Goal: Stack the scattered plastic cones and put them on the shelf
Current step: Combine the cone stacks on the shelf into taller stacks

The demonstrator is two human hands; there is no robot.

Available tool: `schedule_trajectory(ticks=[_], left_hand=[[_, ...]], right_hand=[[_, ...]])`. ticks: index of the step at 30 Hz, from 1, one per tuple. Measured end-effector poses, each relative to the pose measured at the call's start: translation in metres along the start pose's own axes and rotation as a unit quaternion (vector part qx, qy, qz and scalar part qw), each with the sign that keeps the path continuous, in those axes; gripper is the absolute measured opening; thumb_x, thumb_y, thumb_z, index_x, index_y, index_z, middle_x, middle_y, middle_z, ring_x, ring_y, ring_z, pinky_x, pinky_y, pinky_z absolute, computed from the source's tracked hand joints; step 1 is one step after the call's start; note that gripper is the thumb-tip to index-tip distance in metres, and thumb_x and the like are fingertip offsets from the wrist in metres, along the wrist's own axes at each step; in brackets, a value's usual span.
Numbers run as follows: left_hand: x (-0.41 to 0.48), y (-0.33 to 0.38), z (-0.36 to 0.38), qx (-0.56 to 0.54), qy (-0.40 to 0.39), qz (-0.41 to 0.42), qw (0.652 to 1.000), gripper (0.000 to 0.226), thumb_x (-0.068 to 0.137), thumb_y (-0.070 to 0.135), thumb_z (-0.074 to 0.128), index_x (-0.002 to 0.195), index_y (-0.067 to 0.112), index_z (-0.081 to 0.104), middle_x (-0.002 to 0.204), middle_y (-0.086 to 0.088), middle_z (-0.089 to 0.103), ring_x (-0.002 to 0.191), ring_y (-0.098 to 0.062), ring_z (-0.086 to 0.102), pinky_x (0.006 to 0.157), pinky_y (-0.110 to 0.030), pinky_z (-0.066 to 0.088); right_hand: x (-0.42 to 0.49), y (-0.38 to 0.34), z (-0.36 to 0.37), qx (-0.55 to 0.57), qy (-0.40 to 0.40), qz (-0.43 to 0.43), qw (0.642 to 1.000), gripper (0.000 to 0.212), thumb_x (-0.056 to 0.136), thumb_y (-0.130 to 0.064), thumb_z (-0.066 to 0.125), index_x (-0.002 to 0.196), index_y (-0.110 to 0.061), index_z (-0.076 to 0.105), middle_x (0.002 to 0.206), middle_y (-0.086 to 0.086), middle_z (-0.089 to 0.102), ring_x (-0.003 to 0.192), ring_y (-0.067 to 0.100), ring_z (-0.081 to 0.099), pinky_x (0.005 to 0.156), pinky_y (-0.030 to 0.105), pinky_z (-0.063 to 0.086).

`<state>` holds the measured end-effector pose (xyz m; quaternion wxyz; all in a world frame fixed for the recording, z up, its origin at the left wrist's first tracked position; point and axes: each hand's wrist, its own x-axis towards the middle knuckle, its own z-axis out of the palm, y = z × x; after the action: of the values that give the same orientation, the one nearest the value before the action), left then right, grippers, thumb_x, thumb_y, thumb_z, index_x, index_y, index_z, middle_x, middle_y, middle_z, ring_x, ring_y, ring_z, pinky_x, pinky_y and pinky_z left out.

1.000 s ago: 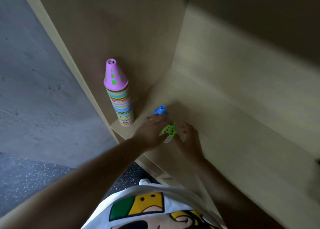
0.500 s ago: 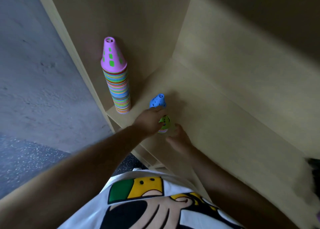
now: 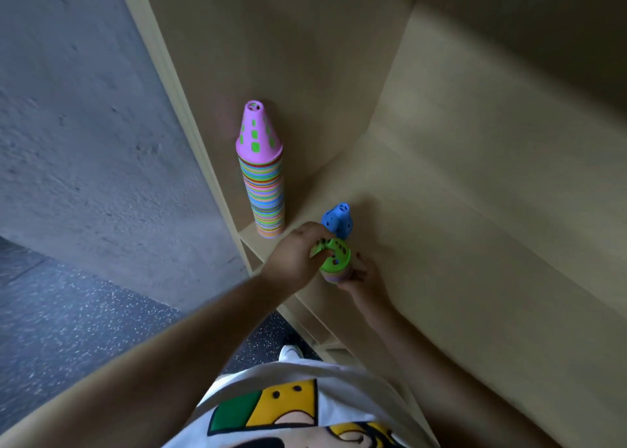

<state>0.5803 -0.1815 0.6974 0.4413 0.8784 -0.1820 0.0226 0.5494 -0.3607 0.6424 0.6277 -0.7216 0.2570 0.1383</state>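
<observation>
On the shelf, left hand and right hand grip green-topped stack beside blue cone.

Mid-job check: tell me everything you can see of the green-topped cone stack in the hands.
The green-topped cone stack is short: a bright green plastic cone with dark round holes caps a few rims in purple and orange tones. It leans slightly. The left hand grips its tip and left side, and the right hand holds its lower right. It is near the shelf board front edge, in front of the blue cone. Whether its base rests there is hidden.
</observation>
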Motion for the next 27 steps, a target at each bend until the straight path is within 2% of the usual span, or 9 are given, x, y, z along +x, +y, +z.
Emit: schedule_trajectory(ticks=[3,5,7,9,11,14,18,23,27], left_hand=[[0.009,0.029,-0.033,-0.011,0.051,0.065,0.996,0.028,0.090,0.020,0.074,0.115,0.009,0.073,0.102,0.002,0.067,0.089,0.006,0.048,0.082,-0.012,0.042],[0.020,0.055,-0.061,0.002,0.070,0.114,0.991,0.031,0.092,0.022,0.073,0.121,0.010,0.072,0.100,0.014,0.057,0.090,0.006,0.046,0.085,-0.012,0.039],[0.033,0.085,-0.093,0.022,0.093,0.157,0.983,0.033,0.093,0.023,0.073,0.123,0.010,0.072,0.104,0.012,0.060,0.095,0.001,0.051,0.088,-0.021,0.043],[0.047,0.115,-0.127,0.040,0.120,0.188,0.974,0.033,0.094,0.024,0.073,0.123,0.009,0.072,0.111,0.001,0.068,0.100,-0.004,0.056,0.092,-0.028,0.047],[0.059,0.138,-0.161,0.058,0.152,0.205,0.965,0.032,0.095,0.025,0.072,0.122,0.009,0.072,0.114,-0.001,0.070,0.099,-0.003,0.055,0.093,-0.026,0.047],[0.074,0.161,-0.208,0.069,0.208,0.204,0.954,0.029,0.094,0.026,0.074,0.118,0.011,0.072,0.108,0.018,0.066,0.090,-0.005,0.058,0.087,-0.021,0.047],[0.089,0.169,-0.246,0.103,0.263,0.197,0.939,0.028,0.093,0.029,0.073,0.117,0.014,0.072,0.089,0.033,0.054,0.082,-0.009,0.057,0.079,-0.026,0.050],[0.100,0.150,-0.259,0.144,0.266,0.151,0.941,0.032,0.093,0.029,0.070,0.122,0.015,0.070,0.100,0.018,0.062,0.089,-0.020,0.062,0.084,-0.040,0.054],[0.103,0.123,-0.252,0.174,0.242,0.127,0.946,0.034,0.093,0.024,0.065,0.123,0.008,0.068,0.114,-0.004,0.067,0.093,-0.020,0.062,0.084,-0.040,0.055]], right_hand=[[-0.024,-0.022,0.000,0.011,-0.033,-0.087,0.996,0.069,0.067,-0.001,0.082,0.130,-0.008,0.055,0.093,0.010,0.075,0.080,0.017,0.072,0.069,0.021,0.055],[-0.039,-0.046,0.002,-0.001,-0.052,-0.147,0.988,0.062,0.061,-0.024,0.085,0.119,-0.014,0.063,0.095,0.008,0.076,0.086,0.028,0.073,0.076,0.034,0.057],[-0.052,-0.082,0.007,0.006,-0.070,-0.192,0.979,0.059,0.063,-0.031,0.086,0.115,-0.013,0.065,0.098,0.008,0.076,0.089,0.030,0.072,0.082,0.045,0.056],[-0.063,-0.124,0.012,0.017,-0.086,-0.239,0.967,0.056,0.066,-0.028,0.088,0.115,-0.013,0.065,0.102,0.008,0.075,0.091,0.026,0.070,0.083,0.047,0.056],[-0.071,-0.167,0.016,0.028,-0.087,-0.286,0.954,0.052,0.069,-0.016,0.089,0.114,-0.012,0.064,0.101,0.006,0.075,0.089,0.019,0.070,0.077,0.035,0.055],[-0.077,-0.224,0.025,0.039,-0.105,-0.345,0.932,0.052,0.073,0.001,0.085,0.118,-0.009,0.061,0.101,0.005,0.076,0.091,0.017,0.072,0.080,0.027,0.056],[-0.071,-0.270,0.053,0.037,-0.115,-0.389,0.913,0.052,0.071,-0.003,0.088,0.115,-0.017,0.063,0.099,0.000,0.076,0.089,0.014,0.072,0.077,0.026,0.055],[-0.048,-0.284,0.084,0.045,-0.135,-0.388,0.910,0.051,0.071,-0.002,0.087,0.107,-0.027,0.063,0.099,-0.002,0.077,0.088,0.013,0.072,0.077,0.028,0.056],[-0.027,-0.269,0.096,0.060,-0.135,-0.347,0.926,0.058,0.069,0.000,0.088,0.120,-0.013,0.063,0.104,0.004,0.076,0.093,0.015,0.072,0.081,0.030,0.055]])
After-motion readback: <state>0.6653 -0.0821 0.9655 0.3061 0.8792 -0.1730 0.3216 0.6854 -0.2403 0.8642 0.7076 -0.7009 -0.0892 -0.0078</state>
